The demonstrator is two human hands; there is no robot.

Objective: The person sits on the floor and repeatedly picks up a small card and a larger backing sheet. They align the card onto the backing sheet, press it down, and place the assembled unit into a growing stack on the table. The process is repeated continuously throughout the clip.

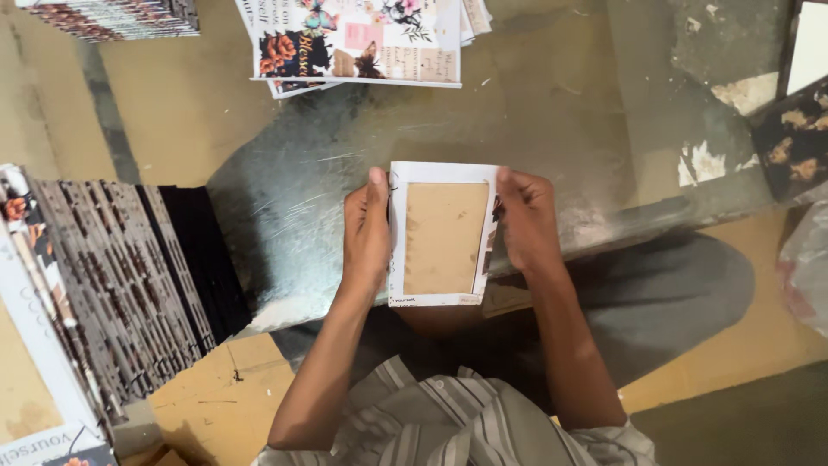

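Both my hands hold a small rectangular board cover (444,235), brown cardboard in the middle with white paper folded over its edges. My left hand (366,233) grips its left edge, thumb on top. Along the right edge my right hand (526,220) is closed, fingers curled over a printed flap. The cover hovers above a scratched metal plate (293,207) on the floor.
A stack of printed floral sheets (358,39) lies at the top centre. A long row of spiral-bound covers (121,276) fans out at the left. More printed pieces (798,138) sit at the right edge. My legs are folded below the plate.
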